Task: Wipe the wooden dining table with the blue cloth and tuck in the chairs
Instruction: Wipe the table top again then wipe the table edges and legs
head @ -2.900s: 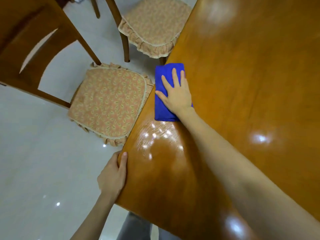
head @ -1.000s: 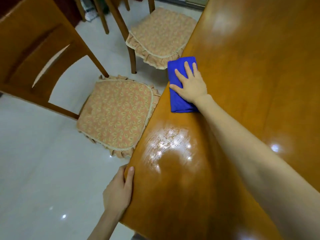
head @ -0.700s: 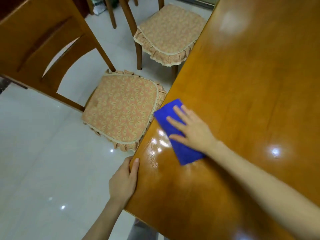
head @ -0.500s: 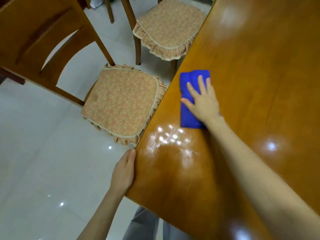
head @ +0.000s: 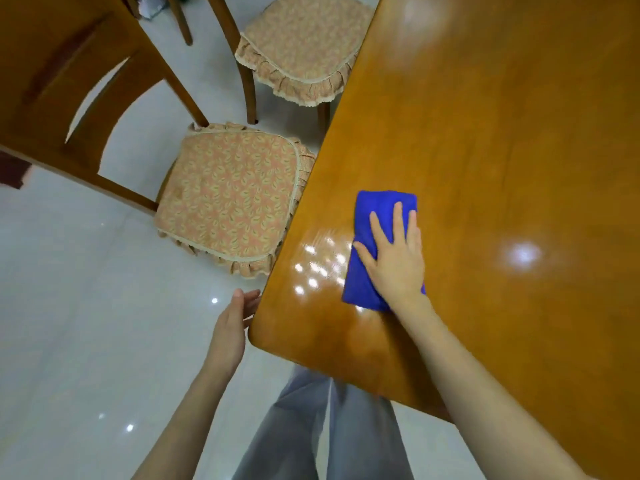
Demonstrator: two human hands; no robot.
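Right hand (head: 398,265): flat, fingers straight | cloth (head: 367,271): pressed beneath palm on table (head: 485,133) | left hand (head: 230,327): relaxed, empty

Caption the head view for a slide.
Right hand presses a blue cloth flat on the wooden table; left hand open beside its corner.

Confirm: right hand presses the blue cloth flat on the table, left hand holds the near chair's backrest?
No: head view shows the left hand beside the table corner, not on the backrest. The right hand does press the blue cloth flat.
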